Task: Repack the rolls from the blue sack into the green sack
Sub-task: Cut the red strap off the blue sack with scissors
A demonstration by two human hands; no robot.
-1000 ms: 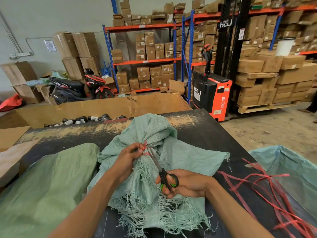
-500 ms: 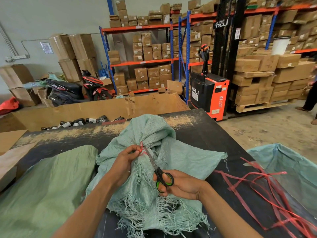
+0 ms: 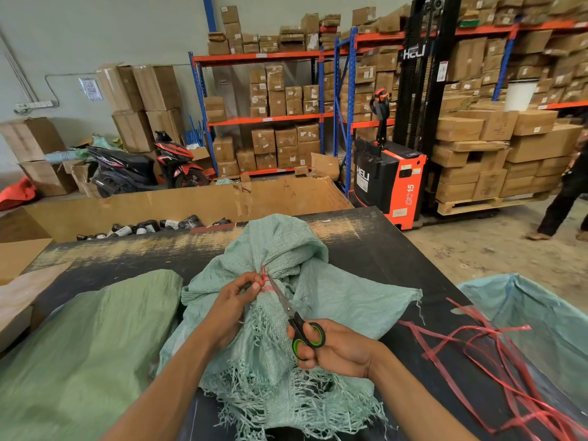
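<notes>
Since the earlier frames the scissors' (image 3: 294,316) tips have stayed at the red tie (image 3: 263,276) and the left hand's pinch has not let go; a person in dark trousers (image 3: 560,202) has walked in at the right.

The left hand's (image 3: 234,305) thumb and fingertips pinch the tie where it binds the neck of the blue sack (image 3: 334,300). The right hand (image 3: 334,348) has its fingers curled through the green-lined handles, blades nearly closed against the knot. The blue sack lies at the middle of the black table (image 3: 366,249), its frayed mouth toward the near edge. The green sack (image 3: 86,354) lies flat toward the table's left edge, just beside it. Loose red strips (image 3: 496,354) sprawl near the right edge. Beyond the far edge a cardboard bin (image 3: 178,205) holds dark rolls (image 3: 149,226).
</notes>
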